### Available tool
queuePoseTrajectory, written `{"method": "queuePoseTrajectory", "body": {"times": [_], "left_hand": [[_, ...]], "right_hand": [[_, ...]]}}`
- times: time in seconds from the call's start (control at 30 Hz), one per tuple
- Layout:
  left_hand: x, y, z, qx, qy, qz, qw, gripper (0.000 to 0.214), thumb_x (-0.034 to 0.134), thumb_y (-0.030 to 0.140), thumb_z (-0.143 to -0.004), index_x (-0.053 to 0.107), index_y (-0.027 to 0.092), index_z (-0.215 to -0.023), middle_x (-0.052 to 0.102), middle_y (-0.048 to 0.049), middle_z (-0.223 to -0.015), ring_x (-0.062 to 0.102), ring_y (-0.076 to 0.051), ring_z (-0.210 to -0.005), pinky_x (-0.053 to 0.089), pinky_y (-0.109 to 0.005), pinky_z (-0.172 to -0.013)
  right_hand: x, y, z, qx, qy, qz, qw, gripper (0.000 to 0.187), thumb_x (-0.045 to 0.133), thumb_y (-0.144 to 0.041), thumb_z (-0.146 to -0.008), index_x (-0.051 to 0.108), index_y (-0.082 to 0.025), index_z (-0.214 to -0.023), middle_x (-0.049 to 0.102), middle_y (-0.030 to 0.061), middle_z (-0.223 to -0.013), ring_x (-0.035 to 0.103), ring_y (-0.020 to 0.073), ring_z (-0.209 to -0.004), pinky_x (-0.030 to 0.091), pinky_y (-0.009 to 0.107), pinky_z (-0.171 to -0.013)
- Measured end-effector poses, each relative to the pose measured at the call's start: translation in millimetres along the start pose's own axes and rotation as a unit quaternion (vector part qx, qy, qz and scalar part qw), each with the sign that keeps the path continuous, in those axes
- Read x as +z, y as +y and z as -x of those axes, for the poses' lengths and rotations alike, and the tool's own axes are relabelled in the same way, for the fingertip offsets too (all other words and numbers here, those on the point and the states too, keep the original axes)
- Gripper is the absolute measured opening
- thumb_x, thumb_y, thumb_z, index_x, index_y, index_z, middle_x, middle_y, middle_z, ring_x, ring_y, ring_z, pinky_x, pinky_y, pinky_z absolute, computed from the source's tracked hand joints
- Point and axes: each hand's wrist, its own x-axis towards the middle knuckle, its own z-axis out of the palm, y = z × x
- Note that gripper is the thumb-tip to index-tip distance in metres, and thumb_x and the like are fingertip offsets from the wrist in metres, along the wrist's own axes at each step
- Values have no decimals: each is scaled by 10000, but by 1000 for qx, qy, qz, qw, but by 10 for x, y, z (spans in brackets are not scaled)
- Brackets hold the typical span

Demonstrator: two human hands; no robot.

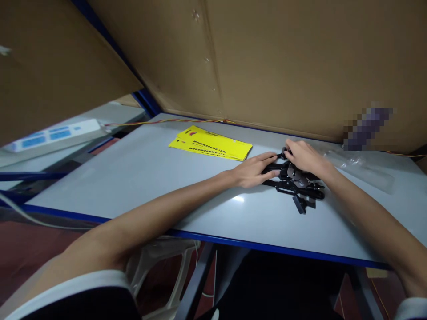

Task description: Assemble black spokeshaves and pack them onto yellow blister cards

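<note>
Several black hand tools (pixel 289 187) with long flat bodies and slots lie in a loose pile on the grey tabletop (pixel 207 198); their exact kind is unclear. Across the left ends of the tools rests my left hand (pixel 255 171), fingers stretched out and spread. My right hand (pixel 303 154) has its fingers curled down at the far side of the pile, pinching a black tool piece (pixel 283 154) partly hidden by the fingers. Shiny dark round parts (pixel 298 175) show beneath my right palm. A small black piece (pixel 299 205) sticks out at the near side.
Yellow cards (pixel 213 143) printed "WOODWORKING TOOL" lie stacked behind my left hand. Clear plastic bags (pixel 365 171) lie to the right. Brown board walls (pixel 267 66) close off the back. A white power strip (pixel 56 134) is at far left; a plastic stool (pixel 167 258) stands below.
</note>
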Motion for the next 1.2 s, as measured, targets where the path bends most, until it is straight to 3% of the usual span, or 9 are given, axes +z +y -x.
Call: {"method": "queuePoseTrajectory", "body": {"times": [0.1,0.23,0.37,0.53,0.67,0.83,0.97,1.07,1.2], "left_hand": [[-8,-1,-2,-3,-5,0,1000,872,296,692,-1045,421,66,-1640,331,-198,-1762,350,-360,-1628,282,-526,-1354],[-1,-21,-1,4,-1,-1,1000,887,285,701,-1045,421,58,-1642,329,-203,-1761,346,-364,-1630,284,-530,-1356],[17,-50,5,18,3,-1,1000,856,307,690,-1050,443,78,-1633,344,-195,-1756,324,-371,-1640,281,-559,-1354],[20,-55,5,13,0,-1,1000,858,305,676,-1058,427,55,-1639,323,-202,-1763,308,-368,-1646,274,-558,-1358],[11,-42,5,12,-4,-2,1000,848,307,667,-1062,433,54,-1635,338,-202,-1756,313,-348,-1647,270,-533,-1362],[3,-33,5,14,-6,-9,1000,831,318,632,-1068,425,30,-1631,326,-217,-1757,295,-341,-1655,256,-552,-1363],[9,-45,-5,22,-8,-6,1000,812,318,621,-1072,427,44,-1633,330,-205,-1757,278,-333,-1662,246,-555,-1367],[18,-58,-8,20,-7,-6,1000,813,319,617,-1071,424,41,-1636,326,-206,-1758,275,-326,-1664,236,-546,-1371],[20,-61,-6,24,-3,-7,1000,810,335,628,-1065,423,69,-1643,339,-197,-1756,292,-333,-1657,260,-558,-1362]], "right_hand": [[21,33,-4,-49,4,-3,999,212,505,-103,-939,644,-207,-1061,671,140,-1172,635,293,-1097,458,370,-895],[15,83,-9,7,13,-33,999,216,506,-198,-998,602,-182,-1191,673,161,-1139,637,313,-1056,466,394,-880],[-33,69,-22,-70,-23,-37,997,232,484,-62,-921,629,-216,-1018,635,128,-1208,613,279,-1159,444,358,-914],[-73,-11,-19,12,-16,1,1000,187,502,-233,-1021,627,-194,-1155,685,150,-1100,646,304,-1011,427,368,-811],[-60,12,-20,-39,-12,15,999,200,541,-109,-941,663,-206,-1067,669,144,-1239,633,286,-1125,424,352,-869],[-93,0,-18,-10,-5,24,1000,220,480,-234,-1055,688,-172,-1093,714,161,-1141,671,272,-1001,447,357,-834],[-178,-95,14,10,-14,67,998,275,452,-180,-1055,704,-139,-1155,682,222,-1307,702,287,-1060,468,359,-859],[-223,-136,39,43,-40,77,995,303,464,-234,-1062,696,-121,-1220,733,230,-1226,719,325,-1070,474,374,-832],[-209,-78,46,48,-36,74,995,281,505,-310,-1060,719,-143,-1131,758,216,-1070,721,335,-997,456,379,-785]]}}
